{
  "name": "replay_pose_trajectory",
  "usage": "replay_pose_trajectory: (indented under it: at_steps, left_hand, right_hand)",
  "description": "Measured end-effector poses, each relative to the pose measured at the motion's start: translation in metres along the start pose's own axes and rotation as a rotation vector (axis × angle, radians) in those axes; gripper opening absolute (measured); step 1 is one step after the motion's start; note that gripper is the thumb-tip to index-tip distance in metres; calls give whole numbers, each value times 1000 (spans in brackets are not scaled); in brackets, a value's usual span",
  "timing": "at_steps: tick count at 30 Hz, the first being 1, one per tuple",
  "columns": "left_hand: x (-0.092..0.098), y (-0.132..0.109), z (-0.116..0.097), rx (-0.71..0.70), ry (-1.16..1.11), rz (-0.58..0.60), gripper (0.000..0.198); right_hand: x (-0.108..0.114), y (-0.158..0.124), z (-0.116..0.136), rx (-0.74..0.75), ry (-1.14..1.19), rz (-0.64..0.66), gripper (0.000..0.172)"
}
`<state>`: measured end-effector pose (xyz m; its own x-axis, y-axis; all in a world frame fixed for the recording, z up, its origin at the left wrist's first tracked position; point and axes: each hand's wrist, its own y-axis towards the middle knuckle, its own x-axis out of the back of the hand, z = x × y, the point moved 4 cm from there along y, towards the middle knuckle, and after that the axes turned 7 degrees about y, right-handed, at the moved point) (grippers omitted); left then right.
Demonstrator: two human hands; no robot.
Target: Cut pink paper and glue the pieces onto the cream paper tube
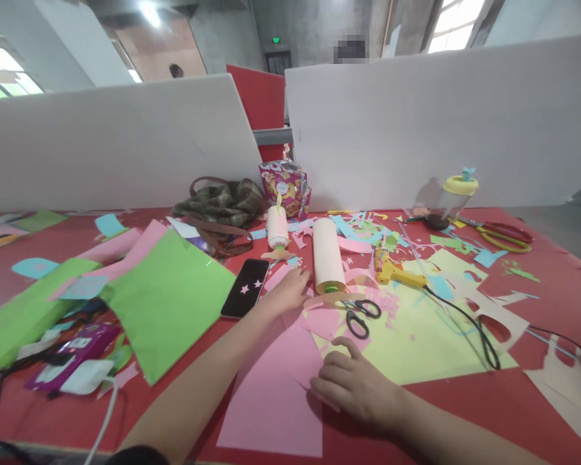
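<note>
My left hand (289,292) reaches forward over the pink paper, its fingertips close beside the lower end of a peach paper roll (328,256) with a green core; whether they touch it is unclear. The fingers are loosely curled and hold nothing I can see. My right hand (356,385) rests on the pink paper sheet (275,387) near the table's front edge, fingers bent and pressed down on the sheet. Black scissors (361,316) lie between the two hands, just below the roll. A black phone (246,296) lies left of my left hand.
A yellow glue gun (394,271) with a black cord lies right of the roll on a pale yellow sheet (416,336). Green paper sheets (169,303), a purple box (72,355), a plaid bag (223,203), a small roll (277,227), red-handled scissors (506,236) and paper scraps cover the red table. White partitions (416,123) stand behind.
</note>
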<state>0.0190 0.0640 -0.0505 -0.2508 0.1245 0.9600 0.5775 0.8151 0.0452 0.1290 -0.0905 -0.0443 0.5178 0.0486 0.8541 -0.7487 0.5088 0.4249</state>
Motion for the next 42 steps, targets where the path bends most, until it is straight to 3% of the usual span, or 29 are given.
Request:
replay_pose_trajectory:
  at_steps: [6,11,17,22,27,31,35,40,42]
  left_hand:
    - [4,6,1,45,-21,75,16]
    - [3,0,6,99,-16,43,21]
    - [6,-8,3,111,-15,2,6]
    - [21,-16,1,174,31,-90,10]
    - [46,-31,4,316,133,-265,14]
    - [58,-48,-2,392,151,-416,17]
    - [58,-65,-13,375,-38,-622,11]
    - [37,-73,-25,309,-371,-519,10]
    - [29,-73,-30,278,-474,-459,13]
  right_hand:
    - [13,-5,-8,-61,26,-196,21]
    - [26,-8,-9,-73,-29,-374,25]
    - [22,-12,-18,-59,43,-419,26]
    - [19,-13,-27,-90,154,-445,19]
    - [26,-13,-32,-153,220,-502,17]
    - [30,-15,-40,-281,152,-595,17]
    - [30,-18,-51,-411,246,-675,22]
    - [25,-24,-64,-727,516,-682,12]
    - [24,-27,-68,-833,605,-710,16]
